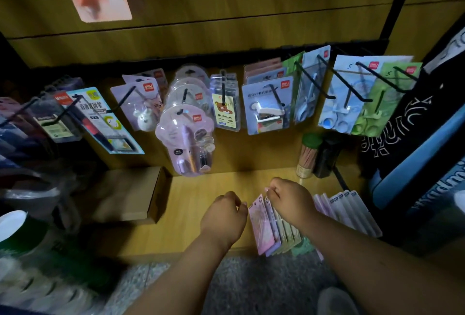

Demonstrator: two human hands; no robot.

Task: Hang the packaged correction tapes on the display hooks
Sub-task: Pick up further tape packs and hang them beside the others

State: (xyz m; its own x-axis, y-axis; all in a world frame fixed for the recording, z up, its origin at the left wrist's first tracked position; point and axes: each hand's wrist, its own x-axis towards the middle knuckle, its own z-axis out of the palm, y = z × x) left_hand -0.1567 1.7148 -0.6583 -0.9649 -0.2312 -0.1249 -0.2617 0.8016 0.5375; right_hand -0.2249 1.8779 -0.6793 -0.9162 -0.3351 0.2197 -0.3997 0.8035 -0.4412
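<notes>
Where flat glossy packs (266, 226) fan, right hand (289, 199) pinches.

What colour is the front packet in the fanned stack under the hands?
Pink, the front packet leads a stack with pale green ones behind; the head view shows it.

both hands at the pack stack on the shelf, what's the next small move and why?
Probably lift the front pink pack clear of the fanned stack. Both the left hand and right hand are curled at the packs' top edges, none has left the wooden shelf yet, and the display hooks are above.
</notes>
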